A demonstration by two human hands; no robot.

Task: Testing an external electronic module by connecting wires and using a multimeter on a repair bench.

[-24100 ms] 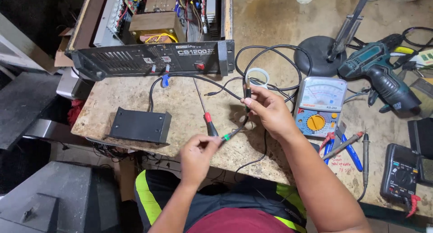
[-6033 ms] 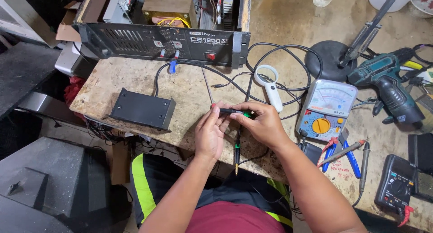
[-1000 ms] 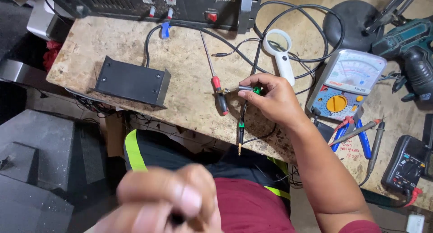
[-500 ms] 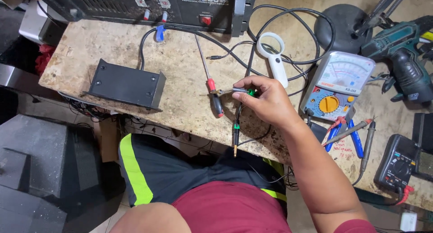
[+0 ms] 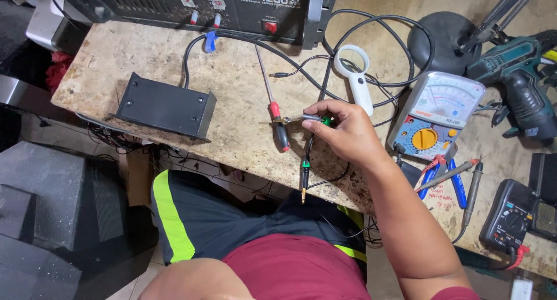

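Left hand is gone from the frame since a second ago; can't tell its state. Head view: right hand is pinching a green-banded audio plug at frame centre, tip lying just above the surface. Its black cable is dropping to a second jack hanging off the edge. Red-handled screwdriver is lying just left. Best keeping the plug barrel steady, cable slack.
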